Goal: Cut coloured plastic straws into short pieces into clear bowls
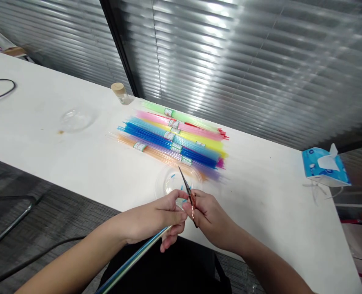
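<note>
My left hand (168,216) is closed around several thin plastic straws (132,261), blue and pale green, which slant down toward my lap. In my right hand (209,216) is a pair of scissors (187,185) with copper-coloured handles, its dark blades pointing up and away from me. The fingertips of both hands meet near the scissors. Just beyond them stands a clear round plastic bowl (161,183) with small blue cut pieces (172,176) inside. Whether the blades touch the straws cannot be made out.
Bundles of coloured straws (174,136) with paper labels lie across the white table (269,212). Behind them stands a jar with a wooden lid (120,93). A clear plastic dome (76,119) lies on the left, a blue tissue box (325,166) at the right edge. Blinds (245,61) rise behind.
</note>
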{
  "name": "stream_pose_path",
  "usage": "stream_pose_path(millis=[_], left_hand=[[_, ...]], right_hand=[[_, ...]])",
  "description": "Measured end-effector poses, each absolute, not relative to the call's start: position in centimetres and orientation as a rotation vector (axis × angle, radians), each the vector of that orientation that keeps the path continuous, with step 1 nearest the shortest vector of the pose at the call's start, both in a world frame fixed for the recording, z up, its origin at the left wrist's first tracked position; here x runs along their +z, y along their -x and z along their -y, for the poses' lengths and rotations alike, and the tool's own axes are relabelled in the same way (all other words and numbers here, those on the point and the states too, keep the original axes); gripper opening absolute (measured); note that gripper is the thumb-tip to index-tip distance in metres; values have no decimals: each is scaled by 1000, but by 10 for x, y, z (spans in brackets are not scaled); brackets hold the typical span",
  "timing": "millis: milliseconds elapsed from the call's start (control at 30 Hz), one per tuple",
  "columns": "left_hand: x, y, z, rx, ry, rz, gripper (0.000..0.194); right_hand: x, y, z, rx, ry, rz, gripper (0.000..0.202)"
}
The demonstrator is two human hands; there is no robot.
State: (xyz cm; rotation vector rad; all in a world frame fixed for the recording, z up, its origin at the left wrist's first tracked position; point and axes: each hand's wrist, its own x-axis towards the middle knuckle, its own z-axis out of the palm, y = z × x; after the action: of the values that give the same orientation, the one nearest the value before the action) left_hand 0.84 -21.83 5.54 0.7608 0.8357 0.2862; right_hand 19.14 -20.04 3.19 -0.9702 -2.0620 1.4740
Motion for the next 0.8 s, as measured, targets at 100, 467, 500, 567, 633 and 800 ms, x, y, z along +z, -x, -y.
stream_pose_path(millis=[100,467,500,567,633,800], left_hand=[[54,-6,221,255,-770,-900,33],[51,9,231,208,-913,-999,43],[50,9,231,223,-894,-1012,43],[49,12,231,268,-850,-1030,42],[48,16,230,309,-801,-1039,41],[48,24,226,364,-681,-1086,41]], right_hand=[[33,-194,195,1451,950,2137,29],[35,-194,181,1498,1074,2118,39],[34,-195,181,1546,1111,2043,42],[33,-200,184,1654,1187,1892,47],[33,-208,189,1776,1202,1802,51],[34,-228,208,2102,1096,1941,56]])
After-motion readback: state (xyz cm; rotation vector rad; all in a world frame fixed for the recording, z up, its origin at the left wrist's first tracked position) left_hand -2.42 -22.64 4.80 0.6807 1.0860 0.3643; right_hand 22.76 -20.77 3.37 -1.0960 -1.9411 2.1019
